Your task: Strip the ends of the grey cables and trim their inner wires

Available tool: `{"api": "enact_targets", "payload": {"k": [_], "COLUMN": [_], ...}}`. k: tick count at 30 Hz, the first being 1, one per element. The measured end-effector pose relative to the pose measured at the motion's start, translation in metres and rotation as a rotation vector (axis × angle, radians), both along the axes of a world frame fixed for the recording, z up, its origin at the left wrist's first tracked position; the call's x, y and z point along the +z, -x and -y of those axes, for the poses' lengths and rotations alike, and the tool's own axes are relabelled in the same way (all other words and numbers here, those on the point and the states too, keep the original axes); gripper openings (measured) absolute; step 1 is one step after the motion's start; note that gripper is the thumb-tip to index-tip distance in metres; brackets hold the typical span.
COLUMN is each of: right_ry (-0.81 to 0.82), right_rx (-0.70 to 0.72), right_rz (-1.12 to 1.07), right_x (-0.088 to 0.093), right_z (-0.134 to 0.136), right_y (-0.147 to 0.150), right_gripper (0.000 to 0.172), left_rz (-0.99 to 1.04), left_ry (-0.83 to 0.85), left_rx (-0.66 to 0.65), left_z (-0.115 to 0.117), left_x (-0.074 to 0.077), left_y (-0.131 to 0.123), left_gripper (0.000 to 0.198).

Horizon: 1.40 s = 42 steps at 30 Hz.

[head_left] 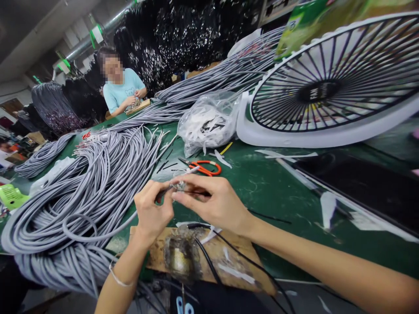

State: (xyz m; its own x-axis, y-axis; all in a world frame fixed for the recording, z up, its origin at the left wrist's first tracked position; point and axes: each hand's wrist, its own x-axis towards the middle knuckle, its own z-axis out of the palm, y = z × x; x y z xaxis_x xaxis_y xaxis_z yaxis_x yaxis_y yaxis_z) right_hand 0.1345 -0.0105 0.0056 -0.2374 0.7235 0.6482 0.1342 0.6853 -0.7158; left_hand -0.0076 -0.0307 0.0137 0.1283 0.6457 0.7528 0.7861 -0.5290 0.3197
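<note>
Far left: bright green plastic item [12, 197], cut by the view's edge. Beside it, a big coiled bundle of grey cables [98, 174] spread over the green desk [271, 192]. Beyond the bundle, across the desk, a co-worker [119, 87] in a light blue top, both hands together over a small board.

Left hand [152, 207]: thumb and fingers closed in a pinch on a cable end [179, 186], silvery and frayed-looking, held above the desk's near edge. White band [118, 278] at that wrist. Below the hands, a wooden board [237, 259] bearing a dull, crusted metal block [178, 259]. Orange-handled scissors [206, 168] lie just past the fingers; clear bag of white pieces [209, 124] farther back.

Right hand [214, 198]: thumb and forefinger closed on the same end, fingertips close to the left's. To the right, a white-rimmed fan [319, 91], tilted; nearer, a dark flat panel [363, 192].
</note>
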Motion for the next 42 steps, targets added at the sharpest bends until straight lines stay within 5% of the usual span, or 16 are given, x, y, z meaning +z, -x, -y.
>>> {"api": "enact_targets", "payload": {"k": [2, 6, 10, 12, 18, 21, 28, 33, 39, 42], "right_ry": [-0.131, -0.395, -0.600, -0.648, -0.240, -0.095, -0.110, -0.110, 0.026, 0.116], "right_rx": [0.055, 0.095, 0.285, 0.243, -0.301, -0.291, -0.246, -0.251, -0.249, -0.227], "right_rz": [0.013, 0.076, 0.242, 0.217, 0.037, 0.119, 0.147, 0.117, 0.155, 0.064], "right_x": [-0.001, -0.003, -0.004, -0.003, 0.001, -0.001, -0.004, -0.002, -0.001, 0.011], "right_z": [0.001, 0.012, 0.031, 0.034, 0.008, 0.000, 0.002, 0.003, 0.002, 0.002], "right_y": [0.001, 0.003, 0.004, 0.002, -0.004, -0.002, 0.003, 0.002, 0.000, -0.011], "right_gripper": [0.010, 0.021, 0.034, 0.030, 0.020, 0.026, 0.028, 0.028, 0.034, 0.032], "left_rz": [0.011, 0.104, 0.204, 0.249, 0.545, 0.692, 0.739, 0.584, 0.081, -0.119], "left_ry": [0.029, 0.103, 0.169, 0.201, 0.424, 0.522, 0.548, 0.477, 0.099, 0.052], "left_rx": [-0.024, 0.012, 0.064, 0.060, -0.034, -0.088, -0.131, -0.118, -0.046, -0.016], "left_z": [0.000, -0.002, -0.006, -0.007, -0.005, -0.005, -0.003, -0.002, 0.000, -0.002], "left_x": [-0.001, -0.002, -0.003, -0.003, 0.001, 0.002, 0.002, 0.001, -0.004, -0.009], "left_y": [0.000, -0.001, 0.000, 0.000, -0.003, -0.004, -0.006, -0.007, -0.001, 0.001], "left_gripper": [0.009, 0.008, 0.011, 0.012, 0.017, 0.021, 0.021, 0.019, 0.010, 0.011]}}
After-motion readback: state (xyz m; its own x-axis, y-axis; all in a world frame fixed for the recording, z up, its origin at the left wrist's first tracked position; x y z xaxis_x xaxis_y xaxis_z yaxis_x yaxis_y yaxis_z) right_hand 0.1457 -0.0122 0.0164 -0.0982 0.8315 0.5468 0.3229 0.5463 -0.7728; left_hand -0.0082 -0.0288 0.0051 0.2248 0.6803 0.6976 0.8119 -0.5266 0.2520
